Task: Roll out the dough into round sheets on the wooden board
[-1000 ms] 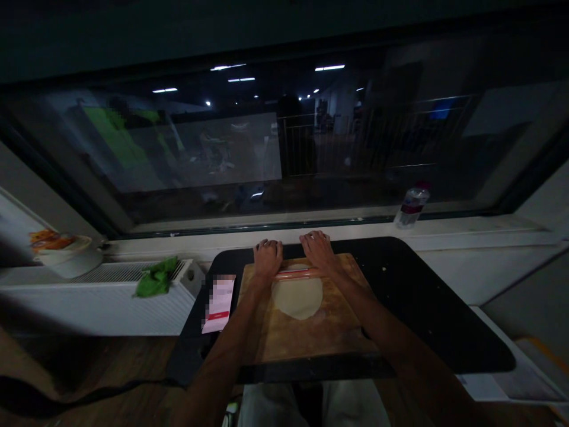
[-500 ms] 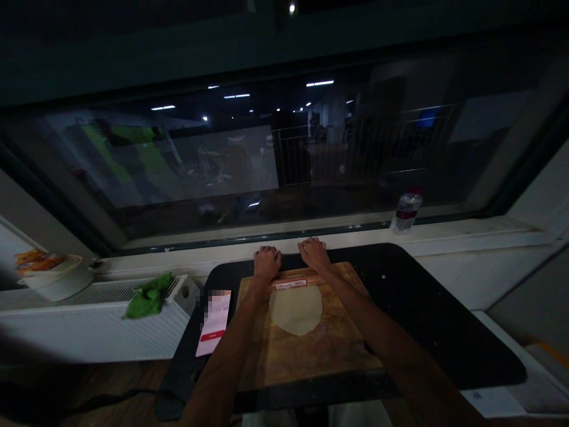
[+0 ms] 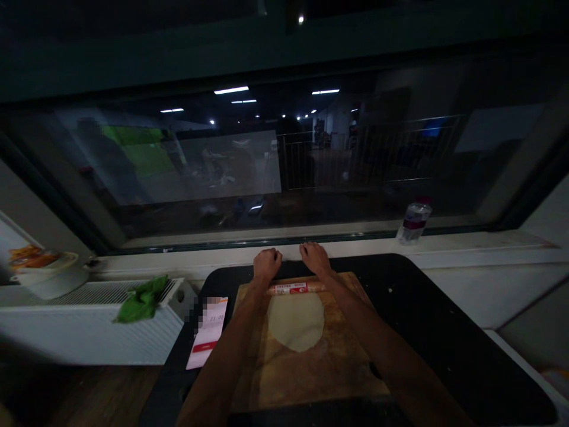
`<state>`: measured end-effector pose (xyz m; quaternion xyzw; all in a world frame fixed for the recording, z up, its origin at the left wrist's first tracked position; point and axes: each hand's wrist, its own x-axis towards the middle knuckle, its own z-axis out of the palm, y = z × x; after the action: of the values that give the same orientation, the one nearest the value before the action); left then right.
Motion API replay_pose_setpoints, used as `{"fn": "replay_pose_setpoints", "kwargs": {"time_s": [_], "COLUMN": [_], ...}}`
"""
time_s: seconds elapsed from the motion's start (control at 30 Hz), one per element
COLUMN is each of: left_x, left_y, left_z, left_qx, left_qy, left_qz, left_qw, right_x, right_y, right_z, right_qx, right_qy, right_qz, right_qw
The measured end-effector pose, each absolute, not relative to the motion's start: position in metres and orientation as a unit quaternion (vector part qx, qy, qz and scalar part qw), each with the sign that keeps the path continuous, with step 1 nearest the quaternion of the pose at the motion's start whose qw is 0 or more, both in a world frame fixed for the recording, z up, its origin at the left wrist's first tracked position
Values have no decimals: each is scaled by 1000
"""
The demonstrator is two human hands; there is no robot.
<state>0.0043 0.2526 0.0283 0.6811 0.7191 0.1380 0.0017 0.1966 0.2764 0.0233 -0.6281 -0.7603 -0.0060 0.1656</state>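
Observation:
A pale, flattened round of dough lies on the wooden cutting board. Along its far edge sits a rolling pin with a red and white label. The pin runs crosswise, its ends passing under my wrists. Beyond it, near the table's far edge, my left hand is closed, fingers curled down. My right hand is likewise closed, to the right and level with it. Neither hand's fingers wrap the pin; the undersides of both hands are hidden.
A phone with a lit screen lies left of the board on the black table. On the sill stands a water bottle. A green cloth drapes over the radiator, near a white basket. A large window spans ahead.
The pin's label shows a different face, so the pin has turned. The dough looks rounder and somewhat bigger. My view has tilted slightly, shifting the board lower. Both hands keep nearly the same pose.

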Motion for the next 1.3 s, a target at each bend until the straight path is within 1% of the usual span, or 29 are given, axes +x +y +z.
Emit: {"fn": "replay_pose_setpoints", "kwargs": {"time_s": [0.47,0.73,0.9,1.17,1.3], "left_x": [5,7,6,10,9], "left_y": [240,214,185,116,85], "left_z": [27,27,26,14,11], "left_qx": [691,707,686,675,687], "left_qy": [712,703,723,730,715], "left_qz": [120,76,78,105,125], "left_qw": [19,16,12,-32,-25], "right_x": [198,197,196,192,191], "right_y": [262,226,196,135,104], "right_z": [27,30,28,16,13], "right_qx": [-624,-622,-634,-664,-658], "right_qy": [-762,-770,-764,-740,-746], "right_qz": [4,25,40,78,52], "right_qw": [171,139,110,71,89]}}
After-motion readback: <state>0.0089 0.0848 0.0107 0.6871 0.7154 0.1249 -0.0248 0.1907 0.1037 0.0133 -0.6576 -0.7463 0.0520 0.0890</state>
